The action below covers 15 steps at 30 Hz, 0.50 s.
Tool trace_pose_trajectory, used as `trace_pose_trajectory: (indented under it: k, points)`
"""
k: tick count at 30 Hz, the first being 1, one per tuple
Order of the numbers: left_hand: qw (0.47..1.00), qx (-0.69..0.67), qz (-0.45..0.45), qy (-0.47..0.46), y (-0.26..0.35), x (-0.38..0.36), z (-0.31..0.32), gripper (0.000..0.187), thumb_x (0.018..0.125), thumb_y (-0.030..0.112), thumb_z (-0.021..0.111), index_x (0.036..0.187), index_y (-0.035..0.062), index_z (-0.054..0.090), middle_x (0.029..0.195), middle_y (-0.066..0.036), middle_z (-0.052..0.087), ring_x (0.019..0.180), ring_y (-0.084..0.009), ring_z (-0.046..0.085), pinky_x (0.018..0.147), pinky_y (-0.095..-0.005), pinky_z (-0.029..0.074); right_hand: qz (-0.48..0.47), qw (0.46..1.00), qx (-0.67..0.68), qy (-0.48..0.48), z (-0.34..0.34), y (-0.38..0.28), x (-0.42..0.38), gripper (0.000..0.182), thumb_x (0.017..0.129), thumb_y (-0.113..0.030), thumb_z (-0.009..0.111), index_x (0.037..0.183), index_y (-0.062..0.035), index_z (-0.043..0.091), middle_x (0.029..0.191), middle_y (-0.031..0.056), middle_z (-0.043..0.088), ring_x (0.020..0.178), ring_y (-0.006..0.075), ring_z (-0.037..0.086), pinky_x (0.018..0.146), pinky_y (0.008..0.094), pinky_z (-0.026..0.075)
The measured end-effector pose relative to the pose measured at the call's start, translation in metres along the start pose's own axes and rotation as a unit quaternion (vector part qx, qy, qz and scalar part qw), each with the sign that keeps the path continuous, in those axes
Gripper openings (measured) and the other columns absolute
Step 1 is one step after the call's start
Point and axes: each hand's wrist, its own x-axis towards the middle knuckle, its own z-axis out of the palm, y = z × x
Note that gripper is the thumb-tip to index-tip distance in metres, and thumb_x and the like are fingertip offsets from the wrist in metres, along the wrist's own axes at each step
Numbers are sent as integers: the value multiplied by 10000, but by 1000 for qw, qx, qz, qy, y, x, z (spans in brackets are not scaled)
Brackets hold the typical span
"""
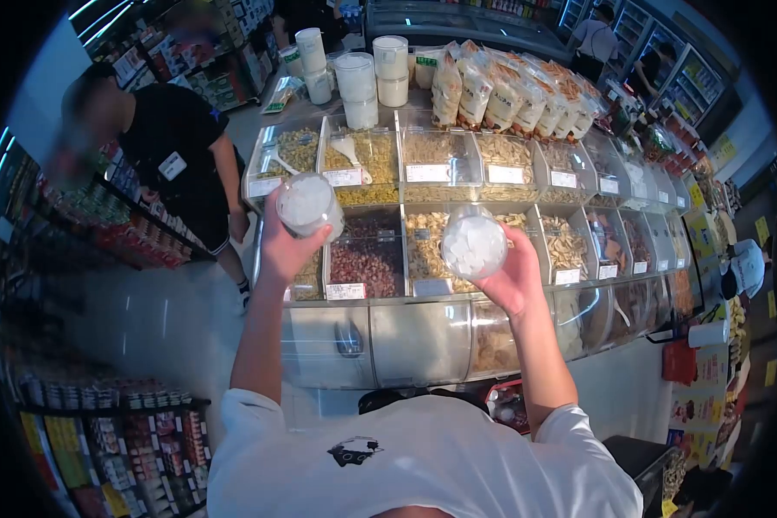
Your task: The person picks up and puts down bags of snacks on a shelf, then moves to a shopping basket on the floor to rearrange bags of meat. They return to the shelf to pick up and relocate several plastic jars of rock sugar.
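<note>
My left hand [287,246] is wrapped round a clear round jar [306,205] with white pieces inside, held over the left bins. A second clear jar [474,247], also showing white pieces, is in my right hand [516,276], whose fingers curl round its right side. Both jars are raised above the bulk-food display, apart from each other. Beneath and between them lie a bin of dark red pieces [363,263] and a bin of pale dried slices [425,250].
White-filled jars [356,86] stand stacked at the display's back, beside a row of packaged bags [501,99]. A person in black [177,142] stands at the left, near shelves [121,432]. Other people are at the back right. Clear lidded bins [423,341] line the front.
</note>
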Motion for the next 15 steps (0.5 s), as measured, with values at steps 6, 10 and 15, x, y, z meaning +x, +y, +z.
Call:
trace_pose_trajectory:
  k: [6, 10, 15]
  points:
    - [994, -105, 8, 29, -16, 112, 9, 729, 768, 55, 848, 1357, -4, 421, 1269, -127, 595, 1161, -207, 600, 1002, -345, 497, 13, 998, -28, -64, 33, -32, 129, 561, 1033, -448, 462, 1383, -11, 501, 1338, 270, 558, 1192, 490, 570, 928, 489, 597]
    - [985, -162, -1, 53, -38, 181, 18, 692, 791, 46, 835, 1345, -13, 427, 1263, -130, 602, 1145, -199, 610, 987, -346, 507, 64, 994, -41, -73, 42, -58, 218, 469, 1040, -406, 397, 1320, -62, 551, 1255, 193, 612, 1094, 382, 633, 869, 471, 615]
    - [988, -119, -30, 88, -104, 255, 40, 688, 780, 76, 853, 1319, -32, 440, 1252, -144, 608, 1126, -205, 617, 965, -343, 510, 43, 991, -126, 8, 46, -70, 308, 411, 1025, -347, 345, 1290, -125, 566, 1270, 101, 607, 1121, 287, 619, 854, 471, 609]
